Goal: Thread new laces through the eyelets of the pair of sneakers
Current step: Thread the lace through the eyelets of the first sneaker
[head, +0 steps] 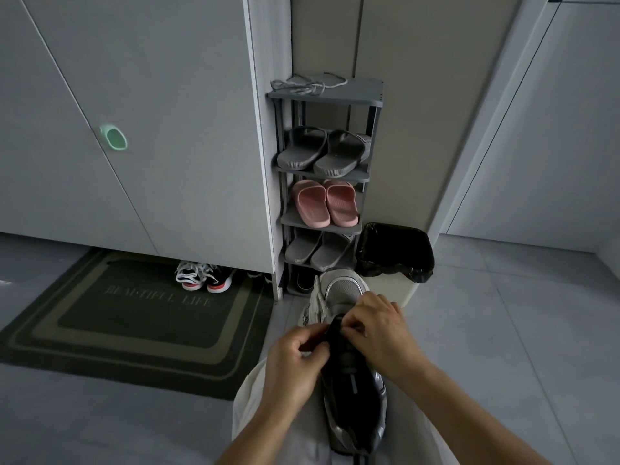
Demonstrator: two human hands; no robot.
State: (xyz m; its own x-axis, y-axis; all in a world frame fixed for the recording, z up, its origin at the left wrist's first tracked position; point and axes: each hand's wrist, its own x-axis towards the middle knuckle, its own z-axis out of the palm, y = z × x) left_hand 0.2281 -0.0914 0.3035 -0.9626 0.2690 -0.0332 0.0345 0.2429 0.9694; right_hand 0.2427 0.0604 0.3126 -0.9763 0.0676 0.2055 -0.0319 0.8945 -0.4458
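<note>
The head camera looks down on two hands, close together over one sneaker that lies on the person's lap in pale trousers, its toe pointing away towards the shoe rack. The sneaker has a silver-grey mesh toe, shiny silver sides and a dark tongue and lining. The left hand has its fingers curled and pinches the dark material at the left edge of the tongue. The right hand pinches the same dark part from the right with its fingertips. Whether a lace is between the fingers is too small and dark to tell. A pale shape just left of the toe cannot be made out.

One narrow grey plastic shoe rack with five levels stands in the corner. On its top shelf lies one loose tangle of grey-white woven laces. Below are three pairs of moulded slippers: grey slippers, pink slippers and lower grey slippers. The lowest level holds something dark.

Beside the rack stands one bin with a crinkled black liner. One dark rectangular doormat with striped borders and faint lettering lies on the grey tiled floor. At its far edge, under the cupboard, sits one pair of black, white and red trainers. The cupboard door carries one round green handle.
</note>
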